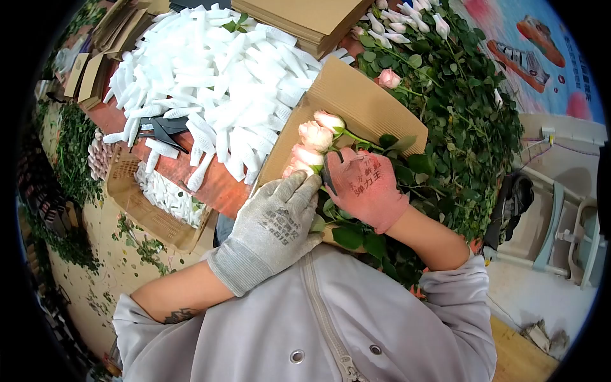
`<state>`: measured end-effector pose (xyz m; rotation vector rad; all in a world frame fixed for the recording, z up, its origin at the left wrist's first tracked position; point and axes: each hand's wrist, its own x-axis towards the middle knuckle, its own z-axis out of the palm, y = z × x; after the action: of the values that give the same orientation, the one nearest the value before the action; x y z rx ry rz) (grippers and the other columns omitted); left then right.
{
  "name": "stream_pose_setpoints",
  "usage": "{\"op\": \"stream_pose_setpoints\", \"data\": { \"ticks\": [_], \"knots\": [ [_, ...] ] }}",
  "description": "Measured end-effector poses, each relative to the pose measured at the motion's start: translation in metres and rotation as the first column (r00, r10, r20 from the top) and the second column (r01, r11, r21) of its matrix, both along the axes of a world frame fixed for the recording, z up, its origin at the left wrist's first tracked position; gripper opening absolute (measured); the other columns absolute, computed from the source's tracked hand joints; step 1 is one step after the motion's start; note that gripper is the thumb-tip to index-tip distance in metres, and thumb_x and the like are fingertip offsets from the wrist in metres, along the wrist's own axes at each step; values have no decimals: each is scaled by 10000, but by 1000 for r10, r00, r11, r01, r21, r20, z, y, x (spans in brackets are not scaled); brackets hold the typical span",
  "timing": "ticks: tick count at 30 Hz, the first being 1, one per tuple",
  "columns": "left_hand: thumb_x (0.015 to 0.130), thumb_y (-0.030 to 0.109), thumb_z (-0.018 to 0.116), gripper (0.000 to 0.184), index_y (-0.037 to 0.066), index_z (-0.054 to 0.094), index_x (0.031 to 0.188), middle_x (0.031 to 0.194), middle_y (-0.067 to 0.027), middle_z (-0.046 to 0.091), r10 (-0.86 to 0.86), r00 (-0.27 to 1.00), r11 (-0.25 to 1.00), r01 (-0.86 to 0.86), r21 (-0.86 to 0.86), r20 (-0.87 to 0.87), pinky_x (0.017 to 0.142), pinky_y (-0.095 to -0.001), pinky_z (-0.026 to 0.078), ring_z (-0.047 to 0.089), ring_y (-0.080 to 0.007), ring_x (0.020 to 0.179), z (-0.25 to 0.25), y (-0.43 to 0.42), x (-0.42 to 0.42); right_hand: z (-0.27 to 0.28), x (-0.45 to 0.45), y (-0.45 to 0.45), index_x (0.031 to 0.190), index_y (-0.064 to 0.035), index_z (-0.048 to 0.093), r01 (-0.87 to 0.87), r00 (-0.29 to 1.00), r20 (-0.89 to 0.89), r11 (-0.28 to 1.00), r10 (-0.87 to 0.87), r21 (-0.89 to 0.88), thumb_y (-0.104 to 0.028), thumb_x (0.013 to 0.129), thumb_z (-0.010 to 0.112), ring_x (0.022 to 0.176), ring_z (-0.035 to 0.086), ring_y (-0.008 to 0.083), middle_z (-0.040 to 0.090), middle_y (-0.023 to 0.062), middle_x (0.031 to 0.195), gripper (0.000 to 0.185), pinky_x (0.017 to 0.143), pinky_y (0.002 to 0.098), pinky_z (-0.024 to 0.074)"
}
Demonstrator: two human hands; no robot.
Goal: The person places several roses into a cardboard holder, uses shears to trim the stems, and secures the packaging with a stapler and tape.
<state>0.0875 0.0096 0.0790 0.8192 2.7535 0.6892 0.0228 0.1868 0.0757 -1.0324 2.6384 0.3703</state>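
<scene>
Several pale pink roses (316,136) lie in a row inside an open brown cardboard wrapper (366,95), their green stems and leaves pointing right. My left hand (273,223), in a grey printed glove, rests over the near end of the row. Its fingers are stretched out against the lowest rose head, with the thumb apart. In a pink glove with dark fingertips, my right hand (366,184) is closed at the stems just right of the heads. The curled fingers hide exactly which stems they grip.
White foam net sleeves (223,83) are heaped on the red table (219,194), beside a black tool (164,132). Flat cardboard (305,19) is stacked at the back. Leafy roses (464,127) pile up at right. A plastic basket (143,216) stands at lower left.
</scene>
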Motion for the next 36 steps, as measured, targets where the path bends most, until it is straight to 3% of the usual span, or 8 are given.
{"op": "stream_pose_setpoints", "data": {
  "ticks": [11, 13, 15, 19, 21, 24, 27, 36],
  "knots": [
    [767, 446, 602, 626, -8, 528, 1192, 1297, -155, 464, 47, 992, 997, -53, 51, 117, 981, -402, 362, 430, -296, 1206, 11, 5, -16, -21, -2, 16, 964, -99, 503, -111, 987, -133, 981, 90, -160, -343, 741, 607, 775, 563, 204, 529, 46, 850, 346, 674, 343, 401],
    [763, 457, 604, 654, -13, 507, 1207, 1288, -185, 459, 16, 999, 1000, -17, -22, -44, 969, -418, 368, 423, -322, 1211, -3, 10, -18, -9, -6, 16, 909, -86, 518, -154, 973, -203, 963, 109, -220, -308, 752, 587, 722, 566, 209, 530, 48, 808, 280, 615, 338, 414],
    [762, 461, 604, 655, -15, 507, 1201, 1288, -190, 454, 32, 999, 999, -31, 20, -39, 966, -427, 367, 421, -332, 1212, -11, 8, -18, 16, -8, 15, 983, -114, 524, 106, 989, 120, 980, -86, -168, -334, 742, 622, 836, 577, 220, 553, 50, 917, 341, 708, 361, 426],
    [762, 463, 602, 644, -20, 513, 1179, 1287, -201, 441, 76, 997, 996, -77, 35, 26, 970, -441, 350, 414, -345, 1210, -3, 12, -17, 9, -18, 9, 942, -121, 528, 159, 985, -46, 975, -168, -152, -345, 730, 630, 824, 574, 212, 552, 47, 895, 325, 682, 357, 420],
    [762, 458, 602, 638, -21, 516, 1174, 1290, -202, 437, 77, 997, 997, -77, 18, 12, 976, -440, 342, 414, -345, 1206, -4, 13, -17, -14, -20, 12, 904, -129, 519, 22, 989, -141, 990, -42, -139, -343, 735, 619, 787, 566, 199, 539, 32, 846, 290, 666, 345, 395],
    [758, 445, 605, 625, -20, 521, 1167, 1286, -204, 437, 86, 996, 996, -86, 23, -1, 983, -439, 331, 413, -345, 1198, -3, 15, -14, -52, -24, 25, 870, -143, 511, -202, 704, -560, 878, 438, 434, -330, 735, 609, 765, 560, 186, 528, 16, 816, 251, 646, 329, 372],
    [752, 433, 612, 617, -18, 523, 1163, 1277, -203, 443, 94, 996, 995, -93, 47, -9, 984, -440, 328, 414, -346, 1193, -5, 13, -13, -13, -23, 14, 903, -143, 537, -192, 949, -283, 968, 140, -163, -296, 749, 583, 716, 571, 185, 541, 18, 778, 222, 630, 322, 377],
    [752, 397, 625, 597, -13, 514, 1171, 1260, -192, 453, 102, 994, 987, -98, 126, -27, 978, -438, 343, 430, -345, 1180, -7, 8, -14, -8, -28, 15, 922, -107, 542, -183, 963, -213, 981, 164, -72, -238, 774, 554, 703, 584, 203, 548, 42, 774, 198, 594, 331, 436]
  ]
}}
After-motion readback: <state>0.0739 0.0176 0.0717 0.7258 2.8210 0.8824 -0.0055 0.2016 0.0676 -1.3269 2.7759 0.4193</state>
